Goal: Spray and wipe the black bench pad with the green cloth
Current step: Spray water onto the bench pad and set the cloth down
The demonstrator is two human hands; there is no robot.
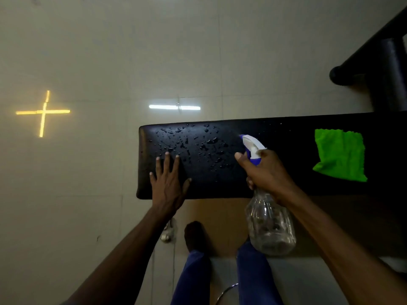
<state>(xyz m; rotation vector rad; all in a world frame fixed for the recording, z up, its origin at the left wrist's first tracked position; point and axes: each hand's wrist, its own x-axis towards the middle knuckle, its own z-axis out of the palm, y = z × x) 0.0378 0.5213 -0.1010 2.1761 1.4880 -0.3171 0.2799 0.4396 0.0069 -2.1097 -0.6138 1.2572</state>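
Stretching across the frame above a pale, glossy tiled floor (154, 51), the long black padded vinyl bench pad (286, 172) runs from mid-picture to the right edge, its left half dotted with water droplets (198, 146). A dark metal frame with a round black roller (387, 69) rises behind its far right end. Blue-trousered legs (191, 278) and one bare foot (195, 235) stand just in front of the pad's near edge. A clear, ribbed plastic spray bottle with a white-and-blue trigger head (269, 225) hangs tilted over that near edge, nozzle aimed left across the wet patch; the right hand (266, 172) grips its neck, fingers curled around it and the forefinger out by the trigger. On the pad's right part lies the bright green folded microfibre cloth (340, 154), flat and well apart from both hands. Near the left end, the left hand (168, 181) rests palm-down on the pad, fingers straight and spread, holding nothing.
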